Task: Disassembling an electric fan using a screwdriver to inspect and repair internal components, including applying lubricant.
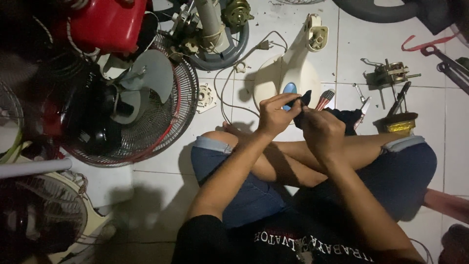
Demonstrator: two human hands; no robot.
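I sit cross-legged on a white tiled floor. My left hand (276,113) and my right hand (320,129) meet above my shins, both pinching a small dark piece, cloth-like, (304,99) between the fingers. What lies inside it is hidden. Just beyond my hands stands a cream fan base (286,71) with a blue button (289,88). A toothbrush with a striped handle (325,99) lies beside the base, and more dark cloth (348,118) sits by my right hand.
A fan with a wire grille and grey blades (146,98) lies at left, a red fan part (105,22) behind it. A motor (391,73), pliers (362,110), a yellow-brown tin (399,123) and wrenches (447,61) lie at right. A power cord (227,88) runs across the tiles.
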